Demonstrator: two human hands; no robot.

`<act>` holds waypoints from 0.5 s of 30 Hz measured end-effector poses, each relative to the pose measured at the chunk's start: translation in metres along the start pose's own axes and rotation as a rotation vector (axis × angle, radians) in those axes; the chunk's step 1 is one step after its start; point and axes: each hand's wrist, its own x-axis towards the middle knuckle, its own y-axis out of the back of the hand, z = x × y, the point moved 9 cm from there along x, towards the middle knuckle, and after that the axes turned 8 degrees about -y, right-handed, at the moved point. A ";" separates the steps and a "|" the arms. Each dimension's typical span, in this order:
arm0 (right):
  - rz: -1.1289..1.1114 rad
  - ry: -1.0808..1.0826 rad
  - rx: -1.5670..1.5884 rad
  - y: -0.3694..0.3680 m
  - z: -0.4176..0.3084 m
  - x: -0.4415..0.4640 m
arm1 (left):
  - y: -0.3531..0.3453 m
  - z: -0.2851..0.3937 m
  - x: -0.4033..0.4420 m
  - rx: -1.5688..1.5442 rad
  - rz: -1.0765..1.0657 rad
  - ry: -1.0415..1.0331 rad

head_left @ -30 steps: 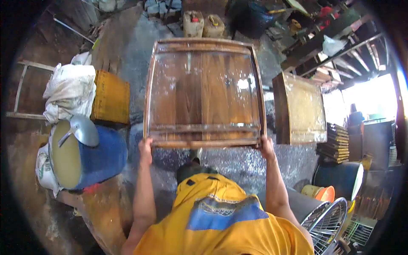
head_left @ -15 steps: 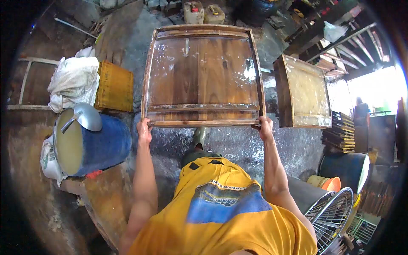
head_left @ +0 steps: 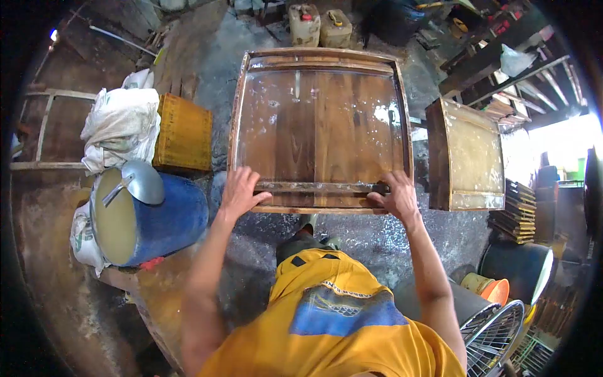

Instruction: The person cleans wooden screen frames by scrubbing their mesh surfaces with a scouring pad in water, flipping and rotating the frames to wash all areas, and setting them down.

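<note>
A wide, shallow wooden tray (head_left: 295, 125) with raised rims lies in front of me. Its brown bottom is wet and flecked with white, and a crossbar (head_left: 314, 187) runs along the near side. At the near left corner rests my left hand (head_left: 240, 191), fingers apart over the rim and thumb stretched inward. My right hand (head_left: 399, 195) is at the near right corner, fingers curled over the crossbar. A small dark shape shows between its thumb and fingers; I cannot make out what it is.
On the left stand a blue drum (head_left: 169, 217) of cloudy liquid with a metal ladle (head_left: 143, 182), a yellow-brown box (head_left: 185, 133) and white sacks (head_left: 122, 125). A second wooden tray (head_left: 471, 154) is to the right. Jerrycans (head_left: 304, 28) stand beyond; a wire-spoked rim (head_left: 496, 333) is at lower right.
Both hands have shifted from the tray's outer near corners up and inward over its near edge, and the left fingers have spread. The view has moved; the tray keeps its place among the surroundings.
</note>
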 end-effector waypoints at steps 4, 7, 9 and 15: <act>-0.211 0.239 -0.222 -0.053 -0.002 0.016 | -0.038 -0.005 0.015 0.051 -0.159 -0.370; -0.258 0.340 -0.313 -0.058 -0.001 0.014 | -0.033 0.003 0.016 0.067 -0.099 -0.493; -0.172 0.439 -0.250 -0.057 -0.001 0.012 | -0.032 0.004 0.017 0.042 -0.100 -0.517; -0.141 0.543 -0.205 -0.050 -0.008 0.014 | -0.031 0.004 0.017 0.017 -0.133 -0.584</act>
